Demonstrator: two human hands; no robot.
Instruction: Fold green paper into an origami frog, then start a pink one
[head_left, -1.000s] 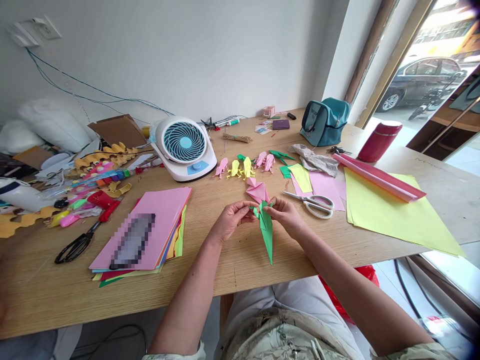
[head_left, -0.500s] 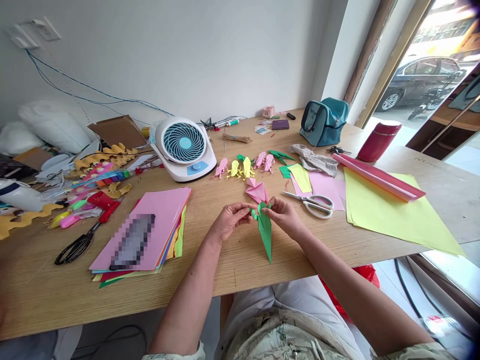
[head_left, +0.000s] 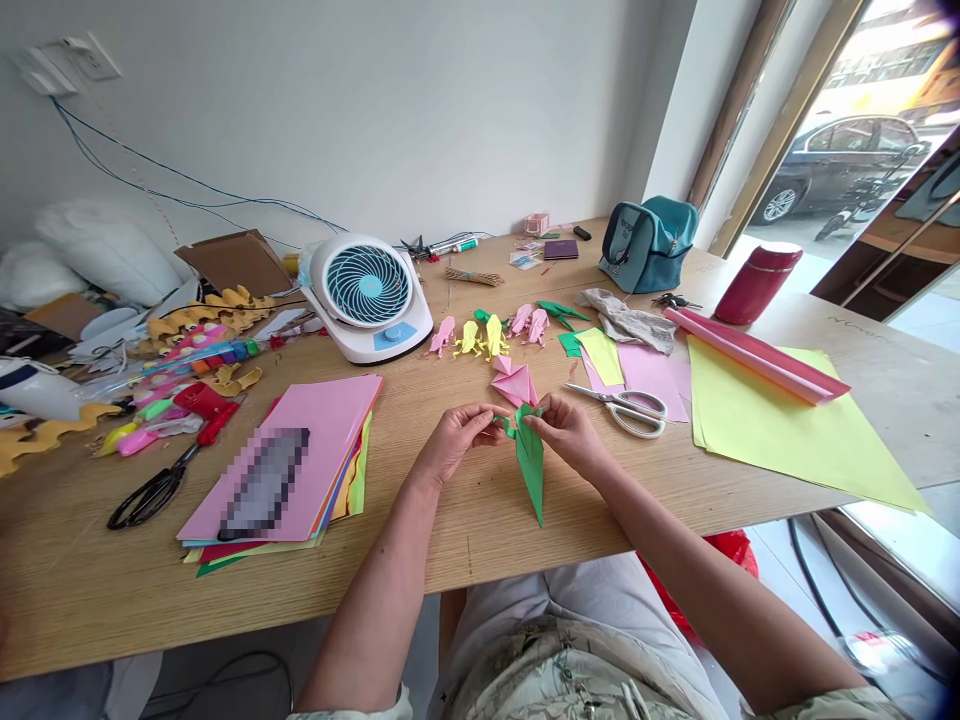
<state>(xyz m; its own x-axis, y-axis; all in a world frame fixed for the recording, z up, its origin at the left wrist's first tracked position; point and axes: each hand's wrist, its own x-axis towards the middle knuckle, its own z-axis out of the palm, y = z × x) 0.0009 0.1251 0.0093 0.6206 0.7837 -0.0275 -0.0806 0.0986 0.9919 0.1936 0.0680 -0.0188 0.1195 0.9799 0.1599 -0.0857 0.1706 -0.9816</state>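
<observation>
Between my two hands is a green folded-paper figure (head_left: 531, 470), its long point hanging down toward the table's front edge. My left hand (head_left: 463, 440) pinches a thin, bent strip at the figure's upper left. Closed on the upper right part is my right hand (head_left: 568, 432), thumb in front; the fingertips cover some folds. Just behind them lies a pink folded paper piece (head_left: 514, 382). Farther back stand several finished-looking paper figures, among them a yellow one (head_left: 495, 337), a pink one (head_left: 442, 336) and a green one (head_left: 561, 312).
White-handled scissors (head_left: 637, 410) lie right of my hands, near paper offcuts (head_left: 652, 375) and yellow sheets (head_left: 795, 430). On the left are a pink-topped paper stack (head_left: 330, 420), black-handled scissors (head_left: 154, 495) and a fan (head_left: 367, 295). A red bottle (head_left: 757, 283) and blue bag (head_left: 651, 245) stand back right.
My left fingers have shifted very slightly left at the bent strip, which looks a little more drawn out. The right hand and the rest of the figure look nearly still.
</observation>
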